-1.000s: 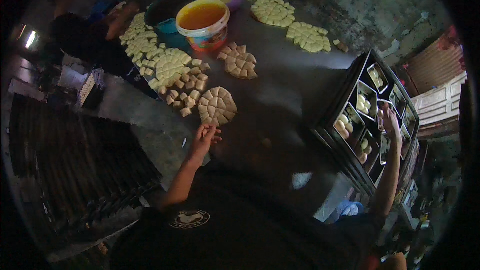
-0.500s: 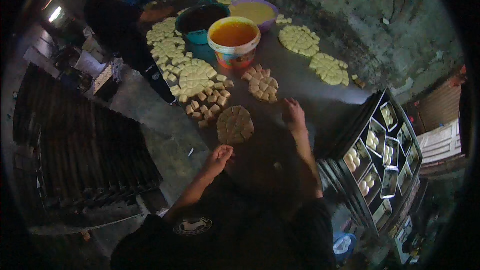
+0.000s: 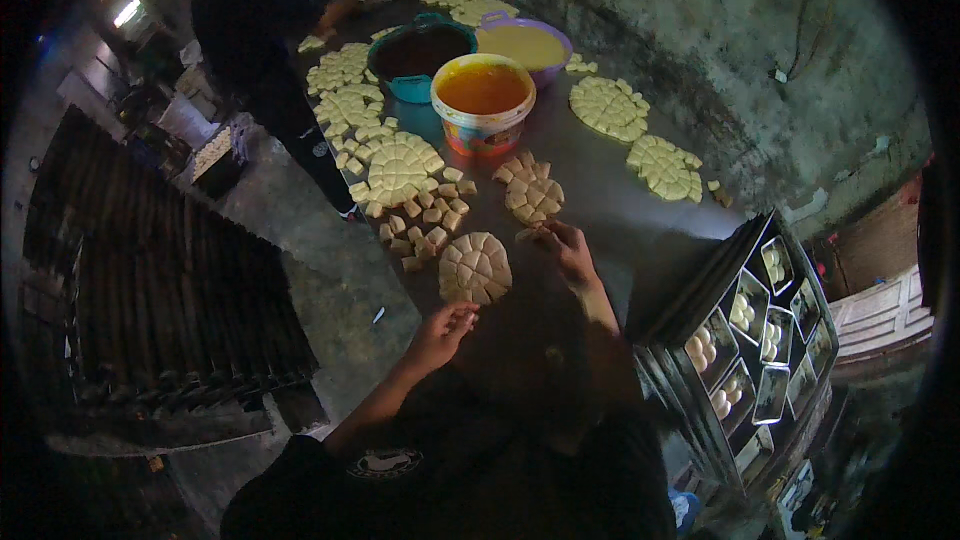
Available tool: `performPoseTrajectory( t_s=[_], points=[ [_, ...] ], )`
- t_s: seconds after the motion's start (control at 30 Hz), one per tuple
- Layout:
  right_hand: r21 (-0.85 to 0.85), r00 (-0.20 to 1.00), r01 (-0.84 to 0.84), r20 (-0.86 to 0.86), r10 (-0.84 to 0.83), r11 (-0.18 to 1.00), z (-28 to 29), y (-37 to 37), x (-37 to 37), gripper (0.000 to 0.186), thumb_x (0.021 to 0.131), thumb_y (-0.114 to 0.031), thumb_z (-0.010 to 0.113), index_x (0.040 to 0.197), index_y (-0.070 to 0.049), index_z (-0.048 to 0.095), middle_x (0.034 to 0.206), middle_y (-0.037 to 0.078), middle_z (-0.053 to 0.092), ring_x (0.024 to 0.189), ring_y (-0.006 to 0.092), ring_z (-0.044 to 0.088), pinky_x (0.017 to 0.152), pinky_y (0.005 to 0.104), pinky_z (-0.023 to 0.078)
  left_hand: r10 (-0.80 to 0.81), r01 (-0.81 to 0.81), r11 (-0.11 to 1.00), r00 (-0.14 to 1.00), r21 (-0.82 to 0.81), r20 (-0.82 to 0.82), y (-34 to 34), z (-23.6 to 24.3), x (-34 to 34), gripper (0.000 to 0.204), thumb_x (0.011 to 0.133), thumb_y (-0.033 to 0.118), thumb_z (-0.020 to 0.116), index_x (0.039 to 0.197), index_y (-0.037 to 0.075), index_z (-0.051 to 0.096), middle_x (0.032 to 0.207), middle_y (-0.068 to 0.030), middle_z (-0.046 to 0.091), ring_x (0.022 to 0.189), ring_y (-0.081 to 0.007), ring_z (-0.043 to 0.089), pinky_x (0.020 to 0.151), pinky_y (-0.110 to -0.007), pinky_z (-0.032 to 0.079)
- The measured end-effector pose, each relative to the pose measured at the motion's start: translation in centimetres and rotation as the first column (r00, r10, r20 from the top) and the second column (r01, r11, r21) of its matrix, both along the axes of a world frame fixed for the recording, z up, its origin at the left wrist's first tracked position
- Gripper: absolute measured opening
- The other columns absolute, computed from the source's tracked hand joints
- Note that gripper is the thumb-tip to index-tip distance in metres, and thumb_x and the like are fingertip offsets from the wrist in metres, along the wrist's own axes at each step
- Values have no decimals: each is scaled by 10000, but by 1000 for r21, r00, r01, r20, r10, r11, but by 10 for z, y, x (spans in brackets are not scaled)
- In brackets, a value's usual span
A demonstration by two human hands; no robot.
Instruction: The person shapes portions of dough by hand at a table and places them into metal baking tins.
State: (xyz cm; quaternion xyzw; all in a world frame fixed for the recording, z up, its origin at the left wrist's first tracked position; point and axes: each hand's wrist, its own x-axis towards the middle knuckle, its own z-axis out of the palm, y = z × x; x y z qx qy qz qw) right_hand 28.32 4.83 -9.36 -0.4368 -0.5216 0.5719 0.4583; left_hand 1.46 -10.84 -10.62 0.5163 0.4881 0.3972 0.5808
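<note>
Just below a round of brown dough (image 3: 476,268) cut into wedges and chunks is my left hand (image 3: 443,336), its fingers curled together at the dough's near edge. What they hold, if anything, is hidden. My right hand (image 3: 568,255) pinches a small brown dough piece (image 3: 526,235) beside the near end of a second cut brown dough round (image 3: 533,193), which has a gap-edged outline. Loose brown dough chunks (image 3: 437,215) lie left of these rounds. Cut pale yellow dough (image 3: 403,167) spreads behind the chunks.
On the dark table (image 3: 590,185) stand a bucket of orange liquid (image 3: 483,95), a teal basin (image 3: 412,89) and a purple basin (image 3: 560,58). More pale rounds (image 3: 608,107) lie by the wall. A stack of trays with dough-filled tins (image 3: 770,335) is at right. A co-worker (image 3: 262,40) stands far left.
My right hand has moved left and nearer to the second brown round and now pinches a dough piece. My left hand remains by the first round. The view has shifted slightly.
</note>
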Motion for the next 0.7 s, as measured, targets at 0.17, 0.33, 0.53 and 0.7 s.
performPoseTrajectory(
  t_s=[0.17, 0.33, 0.53, 0.7],
  points=[
    [268, 981, -86, -145, 128, 960, 120, -73, -47, 172, 910, 15, 692, 1080, 14, 663, 1081, 103, 668, 999, 134, 643, 906, 277, 502, 267, -158, 779, 959, 607, -93, 31, 124, 26, 287, 973, 134, 650, 1235, 28, 598, 1172, -115, 632, 1012, -193, 643, 862, -304, 527],
    [318, 935, 50, -348, 68, 947, 183, -93, -66, 144, 913, 48, 668, 1056, 40, 652, 1170, 148, 649, 1057, 187, 652, 922, 327, 534, 369, -219, 514, 929, 829, 17, 55, 171, 35, 314, 990, 244, 627, 1225, 37, 608, 1175, -116, 631, 1050, -241, 650, 914, -370, 529],
    [193, 851, -19, -512, 117, 981, 206, -106, -89, 429, 856, 17, 743, 1249, 6, 570, 1144, 110, 661, 1046, 167, 645, 931, 314, 524, -73, -52, 81, 996, 995, 58, 91, 198, 40, 414, 974, 452, 607, 1037, 48, 671, 1005, -116, 657, 920, -276, 664, 858, -417, 542],
    [166, 921, -63, -371, 122, 984, 214, -100, -94, 694, 855, -46, 766, 1452, -38, 413, 1239, 95, 614, 1098, 158, 610, 941, 303, 504, -214, -330, 709, 741, 623, 637, 84, 146, 75, 416, 941, 432, 677, 1035, 29, 638, 956, -121, 658, 869, -229, 656, 784, -382, 549]
  ],
)
